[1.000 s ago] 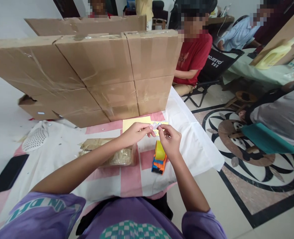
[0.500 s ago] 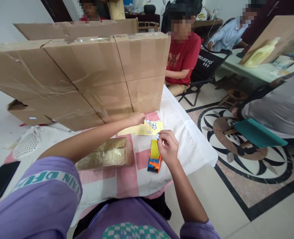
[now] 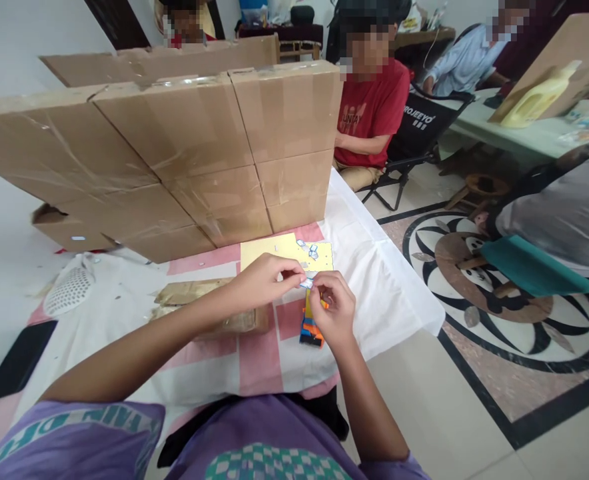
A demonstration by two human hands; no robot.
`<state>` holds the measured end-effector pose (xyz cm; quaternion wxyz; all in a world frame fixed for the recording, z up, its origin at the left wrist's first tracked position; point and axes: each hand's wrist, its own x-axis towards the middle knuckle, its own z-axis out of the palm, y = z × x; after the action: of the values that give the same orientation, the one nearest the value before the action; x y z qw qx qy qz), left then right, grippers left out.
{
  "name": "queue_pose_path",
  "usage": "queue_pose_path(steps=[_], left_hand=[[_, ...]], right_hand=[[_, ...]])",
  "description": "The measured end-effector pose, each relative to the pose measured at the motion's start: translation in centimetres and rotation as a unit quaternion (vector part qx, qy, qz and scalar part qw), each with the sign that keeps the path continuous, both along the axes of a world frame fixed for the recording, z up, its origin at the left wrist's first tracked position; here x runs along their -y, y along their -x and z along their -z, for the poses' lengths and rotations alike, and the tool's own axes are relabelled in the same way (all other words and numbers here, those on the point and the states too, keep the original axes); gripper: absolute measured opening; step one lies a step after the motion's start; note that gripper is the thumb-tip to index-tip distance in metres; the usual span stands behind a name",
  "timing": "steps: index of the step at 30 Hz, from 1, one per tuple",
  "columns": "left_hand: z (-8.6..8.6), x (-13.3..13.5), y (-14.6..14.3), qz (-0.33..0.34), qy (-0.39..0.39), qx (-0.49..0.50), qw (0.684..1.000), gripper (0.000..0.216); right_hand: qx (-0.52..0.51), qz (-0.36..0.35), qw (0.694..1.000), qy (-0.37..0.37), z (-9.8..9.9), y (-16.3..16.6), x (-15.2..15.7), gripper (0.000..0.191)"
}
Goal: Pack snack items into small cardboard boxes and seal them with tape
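Observation:
A small white-and-blue piece, likely a paper cutout, (image 3: 306,283) is pinched between the fingertips of my left hand (image 3: 270,279) and my right hand (image 3: 335,307). Beyond them lies a yellow sheet (image 3: 264,248) with several similar white-and-blue pieces (image 3: 313,252) on its right part. An orange, blue and black tape dispenser (image 3: 312,333) sits below my right hand, which partly covers it. Under my left forearm stands a cardboard box wrapped in shiny brown tape (image 3: 259,321), partly hidden.
A tall wall of taped cardboard boxes (image 3: 184,133) borders the table's far side. A white perforated object (image 3: 68,291) and a black flat object (image 3: 18,360) lie at left. A person in red (image 3: 374,113) sits beyond the table; others sit farther right.
My left hand has come back from the yellow sheet toward me and now meets my right hand at the small piece. My right hand has stayed nearly in place. The view has shifted slightly.

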<state>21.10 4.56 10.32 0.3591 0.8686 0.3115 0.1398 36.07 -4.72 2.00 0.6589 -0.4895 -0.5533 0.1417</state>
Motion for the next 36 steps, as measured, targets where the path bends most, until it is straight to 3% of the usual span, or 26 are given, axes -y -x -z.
queue_pose_path(steps=[6,10,15,23,26,30,36], left_hand=[[-1.0,2.8,2.7,-0.036,-0.137,-0.018,0.990,0.024],[-1.3,4.0,3.9,-0.024,-0.147,-0.008,0.989,0.021],[-0.8,5.0,5.5,-0.067,-0.113,0.016,0.991,0.019],[0.8,5.6,8.8,-0.117,-0.084,-0.056,0.988,0.020],[0.9,5.6,9.6,-0.119,-0.089,-0.060,0.987,0.019],[1.9,6.5,9.4,-0.133,-0.109,-0.068,0.983,0.017],[4.8,7.1,8.7,-0.167,-0.240,-0.054,0.955,0.018]], right_hand=[[-0.117,-0.057,0.985,0.113,0.2,2.5,1.1,0.008],[-0.124,-0.058,0.984,0.116,-1.0,3.4,1.4,0.011],[-0.200,-0.154,0.959,0.130,-1.9,4.3,1.6,0.012],[-0.312,-0.205,0.914,0.159,2.0,8.5,2.2,0.018],[-0.275,-0.173,0.931,0.165,3.3,9.6,2.7,0.018],[-0.139,-0.150,0.966,0.160,4.2,9.2,2.8,0.010],[0.031,-0.120,0.980,0.154,4.7,7.0,1.3,0.011]])
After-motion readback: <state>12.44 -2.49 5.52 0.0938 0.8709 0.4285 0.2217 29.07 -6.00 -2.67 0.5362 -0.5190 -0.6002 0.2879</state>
